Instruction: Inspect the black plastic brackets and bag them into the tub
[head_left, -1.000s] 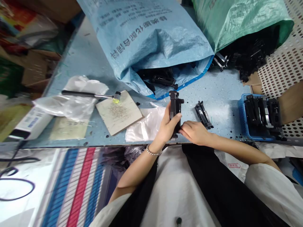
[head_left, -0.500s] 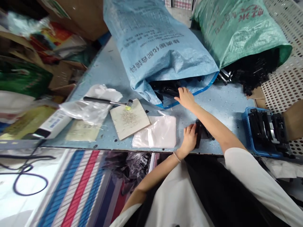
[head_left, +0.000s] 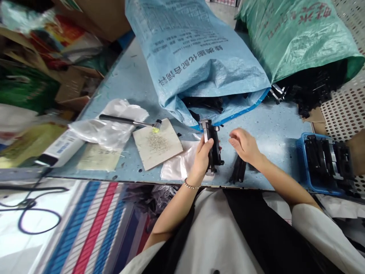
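My left hand (head_left: 202,154) is closed around a long black part with silver metal ends (head_left: 213,146), held upright over the table by the front edge. To its right, my right hand (head_left: 244,145) hovers with its fingers loosely bent and thumb apart, nothing visible in it. Just below that hand another black part (head_left: 238,169) lies near the table edge. A white plastic bag (head_left: 173,167) lies flat beside and partly behind my left hand. Behind both hands, a blue woven sack (head_left: 211,72) gapes toward me, with black parts (head_left: 203,102) inside its mouth.
A small mallet (head_left: 128,121) rests across a crumpled clear bag and a square board (head_left: 156,146). At right are a blue basket of black parts (head_left: 306,167) and a green sack (head_left: 302,42) spilling black parts. A white box (head_left: 61,148) lies at left.
My right hand has drawn back from the blue sack's mouth toward me. My left hand has moved left and up from the table edge and now holds the black and silver part.
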Tool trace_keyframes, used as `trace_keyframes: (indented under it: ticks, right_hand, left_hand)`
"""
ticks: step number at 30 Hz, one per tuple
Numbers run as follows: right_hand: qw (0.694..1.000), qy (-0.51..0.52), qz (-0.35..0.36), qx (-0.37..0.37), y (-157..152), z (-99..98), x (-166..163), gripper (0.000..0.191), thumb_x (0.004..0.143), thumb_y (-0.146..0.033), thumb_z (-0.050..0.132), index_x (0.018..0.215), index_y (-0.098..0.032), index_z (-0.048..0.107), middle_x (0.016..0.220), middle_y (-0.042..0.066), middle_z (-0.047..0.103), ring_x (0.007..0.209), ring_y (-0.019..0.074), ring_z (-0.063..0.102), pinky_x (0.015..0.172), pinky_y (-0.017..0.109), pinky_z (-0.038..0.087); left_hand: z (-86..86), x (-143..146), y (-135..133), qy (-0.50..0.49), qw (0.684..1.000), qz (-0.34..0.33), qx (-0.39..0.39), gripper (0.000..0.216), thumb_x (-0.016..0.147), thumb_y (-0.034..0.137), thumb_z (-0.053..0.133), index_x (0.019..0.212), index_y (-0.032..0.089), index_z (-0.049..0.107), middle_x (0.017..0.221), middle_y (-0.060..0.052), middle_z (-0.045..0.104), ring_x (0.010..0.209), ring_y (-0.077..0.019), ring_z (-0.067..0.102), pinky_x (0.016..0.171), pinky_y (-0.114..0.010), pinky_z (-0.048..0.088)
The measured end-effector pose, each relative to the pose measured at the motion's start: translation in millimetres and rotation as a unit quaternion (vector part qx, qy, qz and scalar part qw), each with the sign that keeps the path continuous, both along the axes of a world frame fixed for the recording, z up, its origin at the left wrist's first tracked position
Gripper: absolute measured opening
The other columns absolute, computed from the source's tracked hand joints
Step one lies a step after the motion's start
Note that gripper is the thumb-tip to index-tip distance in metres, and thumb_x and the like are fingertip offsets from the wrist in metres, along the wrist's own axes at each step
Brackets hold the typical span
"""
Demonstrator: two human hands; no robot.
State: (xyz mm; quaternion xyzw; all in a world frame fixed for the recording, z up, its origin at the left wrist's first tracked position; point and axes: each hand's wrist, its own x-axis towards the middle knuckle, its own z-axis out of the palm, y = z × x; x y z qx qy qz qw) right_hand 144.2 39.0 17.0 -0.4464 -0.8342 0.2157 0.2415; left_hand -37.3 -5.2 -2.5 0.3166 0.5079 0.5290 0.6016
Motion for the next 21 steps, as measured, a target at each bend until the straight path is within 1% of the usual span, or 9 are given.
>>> trace_keyframes:
  ticks: [1,3,5,7,12,14,17,19,21]
  right_hand:
    - [0.997,-0.038,0.018,0.070,6,4.4,1,0.049,0.105,-0.061,0.036,0.104,-0.019,0.060,0.100,0.013,0.066,0.094,0.0263,0.060,0.080,0.039,0.047]
    - [0.978,-0.108,0.094,0.151,21,9.3,2,0.043,0.105,-0.056,0.041,0.108,-0.019,0.062,0.105,0.014,0.064,0.100,0.0278,0.057,0.082,0.040,0.046]
    - [0.960,-0.147,0.167,0.169,31,9.3,3,0.042,0.106,-0.054,0.040,0.102,-0.020,0.064,0.098,0.012,0.064,0.095,0.0268,0.056,0.078,0.039,0.044]
    - [0.957,-0.151,0.200,0.150,34,6.7,2,0.047,0.106,-0.057,0.038,0.094,-0.020,0.064,0.091,0.011,0.063,0.091,0.0259,0.056,0.075,0.038,0.042]
    - [0.990,-0.107,0.082,0.042,10,2.5,2,0.052,0.110,-0.051,0.024,0.097,-0.019,0.063,0.087,0.008,0.065,0.081,0.0212,0.056,0.068,0.033,0.037]
    - [0.988,-0.108,0.100,0.042,-13,-0.1,1,0.050,0.110,-0.050,0.027,0.098,-0.018,0.063,0.086,0.007,0.067,0.078,0.0198,0.056,0.067,0.032,0.036]
    - [0.970,-0.128,0.180,0.102,-53,-10.8,-2,0.041,0.108,-0.045,0.041,0.089,-0.017,0.064,0.084,0.009,0.068,0.080,0.0213,0.057,0.069,0.033,0.037]
    - [0.969,-0.141,0.172,0.104,-74,-19.4,-5,0.036,0.108,-0.037,0.044,0.085,-0.017,0.064,0.081,0.010,0.068,0.080,0.0221,0.057,0.069,0.034,0.038]
    - [0.978,-0.151,0.136,0.055,-81,-23.8,-6,0.034,0.108,-0.033,0.044,0.085,-0.017,0.063,0.080,0.009,0.067,0.079,0.0212,0.057,0.068,0.033,0.038]
  left_hand:
    - [4.5,0,-8,-0.005,1.000,-0.023,-0.011,0.043,0.091,0.055,0.058,0.121,0.025,0.059,0.087,-0.002,0.071,0.073,-0.0198,0.071,0.060,-0.031,0.057]
    - [10.4,-1,-21,-0.022,0.997,-0.068,-0.034,0.050,0.089,0.055,0.060,0.126,0.022,0.058,0.081,-0.001,0.070,0.065,-0.0179,0.068,0.055,-0.029,0.055]
    - [12.5,-1,-29,-0.033,0.994,-0.095,-0.048,0.054,0.086,0.055,0.064,0.127,0.020,0.059,0.085,-0.002,0.070,0.062,-0.0161,0.067,0.053,-0.027,0.055]
    - [11.0,0,-32,-0.026,0.993,-0.100,-0.049,0.054,0.085,0.054,0.066,0.128,0.021,0.060,0.090,-0.003,0.070,0.062,-0.0154,0.067,0.053,-0.027,0.055]
    - [0.9,1,-26,0.030,0.998,-0.052,-0.030,0.052,0.089,0.051,0.063,0.133,0.024,0.057,0.087,-0.001,0.068,0.066,-0.0169,0.068,0.054,-0.027,0.054]
    - [0.3,-1,-23,0.048,0.998,-0.028,-0.026,0.046,0.090,0.051,0.062,0.126,0.023,0.060,0.084,-0.001,0.067,0.068,-0.0170,0.068,0.056,-0.027,0.055]
    - [1.6,-2,-21,0.056,0.998,-0.016,-0.026,0.041,0.090,0.050,0.061,0.121,0.023,0.062,0.086,-0.001,0.067,0.070,-0.0165,0.068,0.061,-0.028,0.057]
    - [-1.8,-2,-19,0.059,0.998,-0.019,-0.022,0.045,0.090,0.048,0.062,0.128,0.024,0.058,0.091,-0.001,0.067,0.071,-0.0164,0.069,0.063,-0.029,0.058]
    - [-12.1,-3,-17,0.075,0.997,-0.006,-0.008,0.051,0.091,0.046,0.061,0.138,0.027,0.052,0.097,-0.001,0.067,0.075,-0.0172,0.070,0.066,-0.030,0.059]
